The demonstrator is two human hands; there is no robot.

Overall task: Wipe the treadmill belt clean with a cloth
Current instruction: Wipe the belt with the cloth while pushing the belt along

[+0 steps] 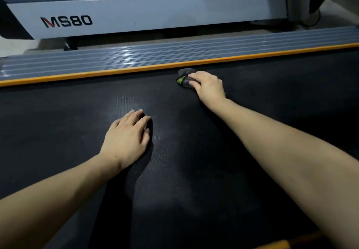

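Note:
The black treadmill belt (pixel 194 171) fills most of the head view. A small grey cloth with a yellow-green patch (pixel 183 77) lies bunched on the belt close to the far orange edge strip. My right hand (pixel 208 86) lies on top of the cloth, its fingers curled over it, and covers its right part. My left hand (pixel 128 137) rests flat on the belt nearer to me, fingers straight and spread, holding nothing.
An orange strip (pixel 136 67) borders the belt's far side, with a ribbed grey side rail (pixel 136 56) beyond it. A second treadmill marked MS80 (pixel 136 19) stands behind. Another orange strip (pixel 281 245) shows at the near right corner.

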